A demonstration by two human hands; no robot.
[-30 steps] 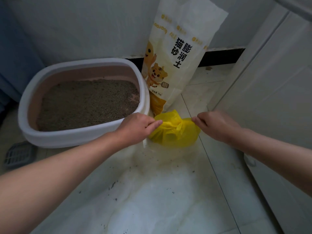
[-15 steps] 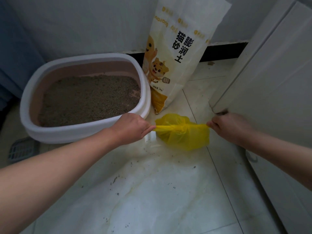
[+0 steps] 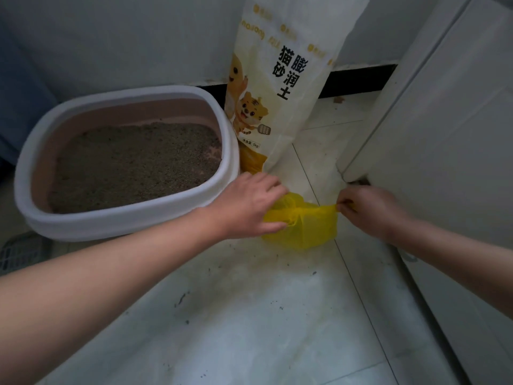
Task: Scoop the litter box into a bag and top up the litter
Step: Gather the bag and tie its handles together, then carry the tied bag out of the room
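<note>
Where the yellow bag (image 3: 305, 229) sits: on the tiled floor (image 3: 249, 315), just in front of the litter sack (image 3: 283, 79) and beside the near corner of the litter box (image 3: 133, 220).
Left hand (image 3: 249, 207): fingers curled down over the bunched top of the bag, gripping the plastic.
Right hand (image 3: 372, 209): pinching a drawn-out strip of the bag's top, pulled taut toward the white panel (image 3: 444, 134).
Step in hand: by the look of it, tying off the bag.
Litter box: grey litter (image 3: 133, 162) lies across its bottom, low against the walls; whether it has been topped up cannot be told.
Litter sack: upright, leaning on the wall, touching the box's rim.
Risk, tearing: thin plastic stretched between two hands could split if pulled harder, spilling the contents.
Risk, loose knot: a strip slipping from the pinch would let the top reopen.
Risk, sack: an elbow or wrist brushing it could tip it over.
Floor: dark grains (image 3: 180, 298) lie scattered; more would join them after any spill.
Far left: a grey slotted thing (image 3: 22, 251), too blurred to name.
</note>
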